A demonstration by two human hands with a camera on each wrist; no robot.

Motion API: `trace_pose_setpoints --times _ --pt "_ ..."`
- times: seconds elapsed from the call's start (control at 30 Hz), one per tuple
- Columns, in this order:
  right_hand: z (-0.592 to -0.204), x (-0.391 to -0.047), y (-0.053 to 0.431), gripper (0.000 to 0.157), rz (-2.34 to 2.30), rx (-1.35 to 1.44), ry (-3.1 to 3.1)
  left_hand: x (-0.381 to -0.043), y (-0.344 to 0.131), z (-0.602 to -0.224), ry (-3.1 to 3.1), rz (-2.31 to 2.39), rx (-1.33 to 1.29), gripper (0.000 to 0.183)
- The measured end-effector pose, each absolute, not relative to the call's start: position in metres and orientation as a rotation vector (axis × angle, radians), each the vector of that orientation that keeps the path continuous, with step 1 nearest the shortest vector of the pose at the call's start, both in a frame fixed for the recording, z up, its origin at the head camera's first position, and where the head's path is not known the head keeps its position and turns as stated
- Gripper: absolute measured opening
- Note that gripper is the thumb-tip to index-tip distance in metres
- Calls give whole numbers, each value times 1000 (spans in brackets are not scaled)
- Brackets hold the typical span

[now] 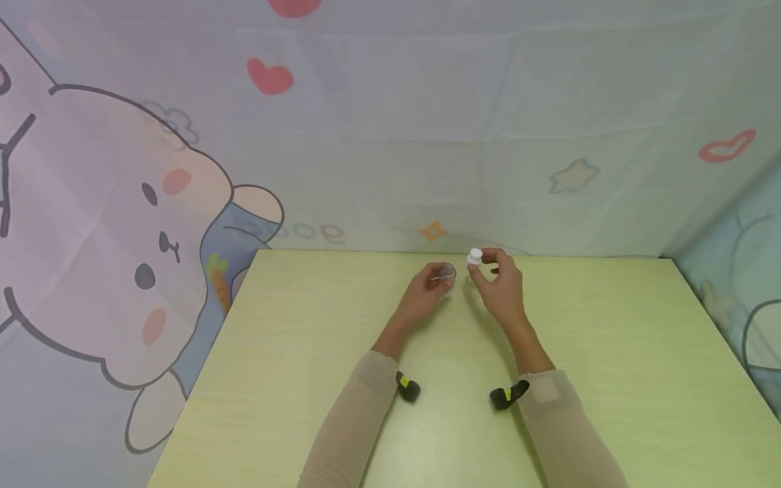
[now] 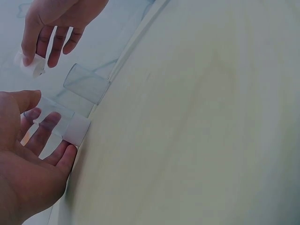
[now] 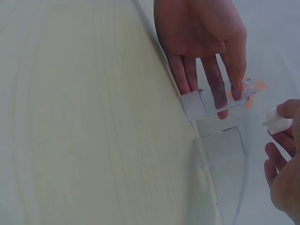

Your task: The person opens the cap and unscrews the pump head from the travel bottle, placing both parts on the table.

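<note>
My left hand (image 1: 421, 291) holds a clear bottle (image 3: 215, 103) with a threaded open neck and a white bottom part. Thumb and fingers lie on opposite sides of the bottle, which stands upright close to the table's far edge. To its right, my right hand (image 1: 503, 288) pinches a white cap (image 1: 475, 256) between thumb and fingers, raised above the table. A small tip pokes out from the cap's underside in the right wrist view. Between the hands a clear cylindrical cover (image 2: 86, 83) stands on the table, touched by neither hand.
The pale yellow-green table (image 1: 610, 373) runs back to a printed cloth backdrop (image 1: 390, 135) just behind the hands. Black wrist cameras are strapped on both sleeves, the left camera (image 1: 409, 388) and the right camera (image 1: 506, 396).
</note>
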State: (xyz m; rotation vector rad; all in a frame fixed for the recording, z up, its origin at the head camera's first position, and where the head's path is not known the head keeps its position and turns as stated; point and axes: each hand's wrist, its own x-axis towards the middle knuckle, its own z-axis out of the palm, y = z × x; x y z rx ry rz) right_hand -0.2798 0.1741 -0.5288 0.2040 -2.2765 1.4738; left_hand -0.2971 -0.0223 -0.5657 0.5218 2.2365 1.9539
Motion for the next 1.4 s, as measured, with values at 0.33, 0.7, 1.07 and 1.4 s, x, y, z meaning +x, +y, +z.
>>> trace_pose_setpoints --times 0.33,0.7,1.07,1.4 --pt "-532 -280 181 34 1480 172 -2275 -297 -23 -567 2236 1954 524 40" --pt "-535 -279 186 34 1468 162 -2282 -298 -22 -567 2227 1965 520 39" --pt "-541 -280 193 35 1459 149 -2297 -294 -19 -560 2266 1964 508 40" --pt "-545 -280 197 35 1464 123 -2303 -299 -21 -566 2259 1966 532 40"
